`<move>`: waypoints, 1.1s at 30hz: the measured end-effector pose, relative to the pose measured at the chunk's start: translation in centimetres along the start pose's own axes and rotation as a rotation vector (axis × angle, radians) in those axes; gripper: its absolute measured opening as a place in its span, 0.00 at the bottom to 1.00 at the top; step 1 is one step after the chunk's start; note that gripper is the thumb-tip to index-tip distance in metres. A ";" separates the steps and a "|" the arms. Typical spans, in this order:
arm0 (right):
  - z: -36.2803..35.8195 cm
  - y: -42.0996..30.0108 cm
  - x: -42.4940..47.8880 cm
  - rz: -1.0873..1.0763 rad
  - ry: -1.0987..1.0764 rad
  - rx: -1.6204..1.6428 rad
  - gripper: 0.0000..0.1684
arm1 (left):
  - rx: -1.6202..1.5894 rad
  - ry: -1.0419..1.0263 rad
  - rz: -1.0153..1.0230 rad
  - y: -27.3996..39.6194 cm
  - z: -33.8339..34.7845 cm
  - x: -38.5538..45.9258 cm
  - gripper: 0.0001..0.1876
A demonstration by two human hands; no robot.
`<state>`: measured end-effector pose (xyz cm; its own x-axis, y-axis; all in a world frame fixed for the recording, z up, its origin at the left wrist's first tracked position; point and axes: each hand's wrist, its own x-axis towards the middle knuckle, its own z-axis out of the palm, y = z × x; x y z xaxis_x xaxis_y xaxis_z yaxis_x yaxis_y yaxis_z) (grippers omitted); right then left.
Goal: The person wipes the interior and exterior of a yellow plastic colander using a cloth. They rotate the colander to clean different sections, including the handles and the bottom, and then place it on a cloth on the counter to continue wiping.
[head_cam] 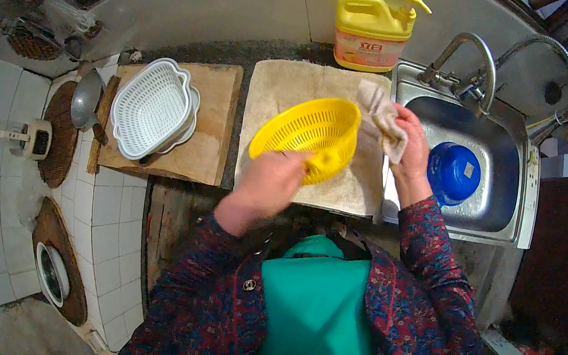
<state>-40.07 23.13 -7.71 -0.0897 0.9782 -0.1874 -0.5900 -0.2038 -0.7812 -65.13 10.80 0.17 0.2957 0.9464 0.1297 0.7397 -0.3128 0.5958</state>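
Note:
My left hand grips the near edge of a yellow plastic colander, which is tilted over a beige cloth mat. In my right hand is a bunched, light-coloured cloth, just right of the colander near the sink's left edge. The fingers of my left hand are slightly blurred and partly hidden. Left of the mat, white plastic baskets, one inside another, sit on a wooden cutting board. A blue plastic bowl lies upside down in the steel sink.
A yellow detergent jug with a pump stands behind the mat. The curved faucet rises behind the sink. At the left are a metal ladle, a round woven lid and white tiles. A dark panel borders the sink's right side.

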 end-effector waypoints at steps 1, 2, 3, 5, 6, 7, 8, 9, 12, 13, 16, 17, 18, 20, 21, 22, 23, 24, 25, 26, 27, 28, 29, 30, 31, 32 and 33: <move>-0.1 -0.6 0.0 -0.005 0.062 0.077 0.22 | -0.158 0.107 -0.074 -1.1 -0.8 -0.3 0.15; -0.4 -1.4 -0.1 -0.026 0.071 0.105 0.22 | -0.387 0.243 -0.126 -1.7 -1.3 -0.4 0.14; -0.8 -2.0 -0.2 -0.047 0.079 0.134 0.21 | -0.616 0.313 -0.198 -2.2 -2.1 -0.1 0.14; -1.3 -2.7 -0.2 -0.100 0.045 0.205 0.21 | -1.097 0.400 -0.220 -2.8 -3.2 0.7 0.15; -1.4 -3.1 -0.4 -0.113 0.051 0.205 0.21 | -1.234 0.453 -0.196 -3.4 -3.4 1.1 0.15; -1.3 -3.4 -0.7 -0.127 0.058 0.205 0.20 | -1.371 0.505 -0.172 -3.8 -3.4 1.4 0.15; -1.2 -3.6 -1.1 -0.125 0.060 0.205 0.20 | -1.450 0.507 -0.193 -4.1 -3.2 1.7 0.15; -0.8 -3.8 -1.5 -0.125 0.061 0.205 0.20 | -1.536 0.501 -0.256 -5.2 -2.3 1.9 0.15; -0.4 -3.6 -2.1 -0.104 0.064 0.197 0.21 | -1.723 0.471 -0.461 -9.7 2.0 2.1 0.14; -0.2 -3.3 -2.1 -0.090 0.061 0.194 0.21 | -1.759 0.436 -0.493 -12.1 4.1 2.1 0.13; -0.1 -2.6 -2.3 -0.086 0.067 0.163 0.22 | -0.944 0.528 -0.721 -12.6 6.3 2.3 0.19; 0.1 -2.4 -2.3 -0.087 0.059 0.155 0.22 | -0.595 0.532 -0.765 -12.7 6.4 2.3 0.21; 0.6 -2.4 -2.7 -0.096 0.074 0.115 0.22 | -0.244 0.522 -0.795 -12.4 6.2 2.4 0.23; 1.5 -1.8 -2.8 -0.094 0.040 0.062 0.21 | -0.159 0.566 -0.520 -11.6 5.8 2.4 0.25; 2.0 -1.5 -2.8 -0.093 0.022 0.037 0.21 | -0.115 0.586 -0.382 -10.8 5.3 2.5 0.27; 3.1 -1.2 -2.9 -0.119 -0.004 -0.020 0.22 | -0.085 0.544 -0.314 -9.9 5.1 2.8 0.27; 4.3 -0.7 -3.0 -0.145 -0.031 -0.078 0.22 | -0.055 0.476 -0.293 -9.4 5.3 3.2 0.28; 5.3 0.2 -3.1 -0.165 -0.081 -0.157 0.22 | -0.022 0.409 -0.274 -8.8 5.6 3.5 0.28; 6.1 1.2 -3.2 -0.188 -0.125 -0.238 0.22 | 0.007 0.338 -0.250 -8.4 6.0 4.0 0.28; 6.0 3.2 -2.9 -0.322 -0.228 -0.619 0.22 | 0.047 0.345 -0.235 -7.9 6.6 4.3 0.29; 6.0 5.2 -2.6 -0.451 -0.336 -1.000 0.23 | 0.088 0.354 -0.225 -7.5 7.3 4.3 0.29; 7.4 6.1 -3.7 -0.622 -0.373 -1.350 0.23 | 0.130 0.364 -0.214 -7.5 7.6 4.4 0.29; 8.3 6.6 -4.7 -0.796 -0.405 -1.699 0.24 | 0.111 0.367 -0.214 -7.6 7.6 4.4 0.29; 8.6 6.6 -4.5 -0.806 -0.414 -1.683 0.25 | 0.091 0.370 -0.218 -7.7 7.5 4.3 0.30; 8.8 6.6 -4.1 -0.816 -0.423 -1.667 0.25 | 0.071 0.373 -0.222 -7.8 7.5 4.2 0.30; 9.0 6.7 -3.5 -0.826 -0.431 -1.651 0.26 | 0.065 0.388 -0.220 -8.6 8.1 4.3 0.30; 9.3 7.0 -2.7 -0.775 -0.418 -1.623 0.25 | 0.105 0.377 -0.221 -8.7 8.2 4.3 0.30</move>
<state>-51.44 19.46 -7.09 -0.5265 0.7537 0.3934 0.6448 0.6556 -0.3930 -65.31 16.94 -10.94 -0.1032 0.9483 0.3000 0.8234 -0.0877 0.5607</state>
